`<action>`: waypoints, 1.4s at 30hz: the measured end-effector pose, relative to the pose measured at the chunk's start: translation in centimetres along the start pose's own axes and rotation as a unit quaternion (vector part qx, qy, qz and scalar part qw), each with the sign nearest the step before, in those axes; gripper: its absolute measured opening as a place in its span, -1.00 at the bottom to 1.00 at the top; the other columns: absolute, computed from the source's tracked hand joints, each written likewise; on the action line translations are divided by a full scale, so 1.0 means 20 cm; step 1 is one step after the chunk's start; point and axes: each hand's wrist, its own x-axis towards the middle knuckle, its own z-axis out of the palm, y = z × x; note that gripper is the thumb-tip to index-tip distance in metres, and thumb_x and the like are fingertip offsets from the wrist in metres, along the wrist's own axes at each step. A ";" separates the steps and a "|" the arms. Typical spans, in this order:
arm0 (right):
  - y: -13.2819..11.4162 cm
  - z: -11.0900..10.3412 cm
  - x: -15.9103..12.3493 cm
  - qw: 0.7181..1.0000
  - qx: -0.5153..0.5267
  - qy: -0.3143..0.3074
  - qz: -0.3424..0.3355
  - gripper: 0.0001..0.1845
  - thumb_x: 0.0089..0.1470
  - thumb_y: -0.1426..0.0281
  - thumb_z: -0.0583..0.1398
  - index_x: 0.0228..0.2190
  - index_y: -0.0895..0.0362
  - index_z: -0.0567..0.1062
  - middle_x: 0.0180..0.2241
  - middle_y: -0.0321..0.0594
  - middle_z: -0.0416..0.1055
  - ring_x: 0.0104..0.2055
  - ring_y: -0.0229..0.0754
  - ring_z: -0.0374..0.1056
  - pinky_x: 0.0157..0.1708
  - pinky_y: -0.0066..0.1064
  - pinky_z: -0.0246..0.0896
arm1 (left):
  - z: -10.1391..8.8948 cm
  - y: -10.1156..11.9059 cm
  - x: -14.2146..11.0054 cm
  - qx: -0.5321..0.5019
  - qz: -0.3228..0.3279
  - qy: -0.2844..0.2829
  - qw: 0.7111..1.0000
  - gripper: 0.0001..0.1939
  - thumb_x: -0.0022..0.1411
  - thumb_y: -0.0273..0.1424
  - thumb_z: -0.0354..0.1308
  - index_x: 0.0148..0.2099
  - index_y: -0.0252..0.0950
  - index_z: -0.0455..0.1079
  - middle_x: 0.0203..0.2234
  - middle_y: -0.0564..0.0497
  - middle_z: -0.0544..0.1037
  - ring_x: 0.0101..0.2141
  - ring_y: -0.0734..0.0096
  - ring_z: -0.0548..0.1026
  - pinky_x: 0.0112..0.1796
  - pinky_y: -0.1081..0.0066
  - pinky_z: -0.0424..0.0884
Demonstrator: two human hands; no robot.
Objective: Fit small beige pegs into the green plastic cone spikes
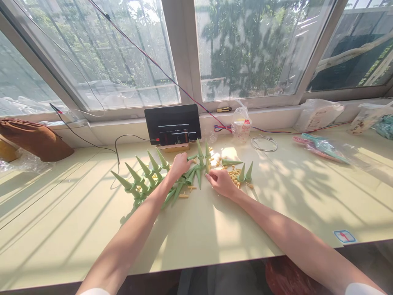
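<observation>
Green spikes [200, 153] stand and lie around left hand [179, 166] and right hand [221, 182] on worktop [187, 237]; cannot tell either grip's closure; best steadied low, sparing neighbours a knock.

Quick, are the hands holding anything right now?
Left hand: curled, close to a green spike; can't tell if it's gripping.
Right hand: curled, fingertips at an upright green spike; grip can't be told.

The pale table [46, 250] bears green cones [143, 166], yellow pegs [184, 196], coiled cable [264, 150].
</observation>
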 end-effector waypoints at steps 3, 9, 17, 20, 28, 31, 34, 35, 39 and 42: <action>0.00 0.00 0.00 1.000 -0.004 0.001 0.000 -0.64 0.12 0.35 0.10 -0.64 0.10 0.12 -0.68 -0.41 0.06 -0.59 -0.33 -0.02 -0.52 -0.45 -0.11 | 0.02 0.00 0.02 0.005 -0.008 -0.002 1.000 -0.73 0.27 -0.26 0.14 -0.16 -0.38 0.45 -0.25 -0.20 0.57 -0.16 0.09 0.50 -0.22 0.34 0.34; 0.00 0.00 0.00 1.000 -0.006 0.002 -0.005 -0.64 0.12 0.34 0.10 -0.64 0.10 0.11 -0.67 -0.41 0.06 -0.59 -0.33 -0.02 -0.52 -0.45 -0.10 | 0.03 0.00 0.03 -0.003 -0.006 -0.011 1.000 -0.80 0.28 -0.39 0.10 -0.12 -0.36 0.46 -0.23 -0.17 0.59 -0.18 0.18 0.51 -0.22 0.38 0.33; -0.01 -0.01 0.00 1.000 -0.008 0.002 0.000 -0.63 0.11 0.36 0.10 -0.64 0.10 0.08 -0.68 -0.42 0.04 -0.59 -0.34 -0.04 -0.52 -0.45 -0.11 | 0.00 0.00 0.01 -0.032 0.019 -0.021 0.999 -0.69 0.27 -0.44 0.08 0.03 -0.33 0.48 -0.17 -0.15 0.61 -0.14 0.17 0.53 -0.14 0.36 0.38; -0.01 -0.01 0.00 1.000 -0.007 0.002 -0.002 -0.63 0.12 0.36 0.10 -0.64 0.10 0.09 -0.68 -0.42 0.04 -0.59 -0.33 -0.03 -0.52 -0.45 -0.11 | -0.02 0.01 0.00 -0.039 0.032 -0.027 0.998 -0.67 0.27 -0.47 0.07 0.05 -0.29 0.49 -0.16 -0.13 0.62 -0.14 0.17 0.54 -0.11 0.34 0.40; 0.00 -0.01 0.00 1.000 0.006 0.000 -0.002 -0.63 0.12 0.35 0.11 -0.64 0.10 0.12 -0.68 -0.41 0.07 -0.59 -0.33 -0.01 -0.52 -0.45 -0.10 | -0.10 0.05 -0.08 -0.051 0.063 -0.013 0.997 -0.63 0.29 -0.43 0.04 0.10 -0.30 0.46 -0.04 -0.14 0.58 -0.05 0.15 0.52 0.00 0.30 0.39; -0.01 -0.01 0.00 1.000 0.004 -0.001 -0.002 -0.63 0.12 0.35 0.10 -0.64 0.10 0.12 -0.68 -0.41 0.08 -0.59 -0.33 0.00 -0.52 -0.45 -0.10 | -0.15 0.07 -0.17 -0.050 0.088 0.005 0.995 -0.65 0.31 -0.38 0.03 0.08 -0.28 0.47 -0.02 -0.14 0.56 0.03 0.12 0.47 0.05 0.26 0.35; 0.00 -0.01 -0.01 1.000 0.002 0.001 -0.008 -0.63 0.13 0.34 0.10 -0.64 0.10 0.11 -0.68 -0.41 0.06 -0.59 -0.33 -0.01 -0.52 -0.45 -0.11 | -0.17 0.09 -0.30 -0.051 0.136 0.006 0.989 -0.67 0.32 -0.31 0.01 0.04 -0.23 0.48 -0.06 -0.11 0.56 -0.02 0.13 0.49 -0.02 0.27 0.40; 0.00 -0.01 -0.01 1.000 0.001 0.003 -0.011 -0.62 0.14 0.34 0.09 -0.64 0.10 0.10 -0.68 -0.41 0.05 -0.59 -0.33 -0.02 -0.52 -0.45 -0.11 | -0.17 0.09 -0.34 -0.047 0.147 -0.003 0.988 -0.67 0.32 -0.31 0.02 0.04 -0.22 0.47 -0.08 -0.10 0.56 -0.03 0.13 0.49 -0.03 0.26 0.41; 0.00 0.00 -0.01 1.000 -0.005 0.010 -0.020 -0.60 0.15 0.32 0.09 -0.64 0.09 0.07 -0.68 -0.42 0.02 -0.60 -0.33 -0.05 -0.53 -0.44 -0.12 | -0.13 0.10 -0.47 -0.024 0.146 -0.019 0.989 -0.73 0.30 -0.34 0.05 0.00 -0.23 0.46 -0.12 -0.13 0.55 -0.03 0.08 0.48 -0.05 0.22 0.42; 0.00 -0.01 -0.02 1.000 -0.012 0.006 -0.022 -0.61 0.16 0.32 0.09 -0.63 0.09 0.10 -0.68 -0.42 0.04 -0.59 -0.33 -0.04 -0.52 -0.44 -0.10 | -0.10 0.10 -0.51 -0.024 0.125 -0.024 0.992 -0.80 0.27 -0.37 0.09 -0.09 -0.19 0.46 -0.10 -0.13 0.53 -0.01 0.06 0.47 -0.05 0.21 0.42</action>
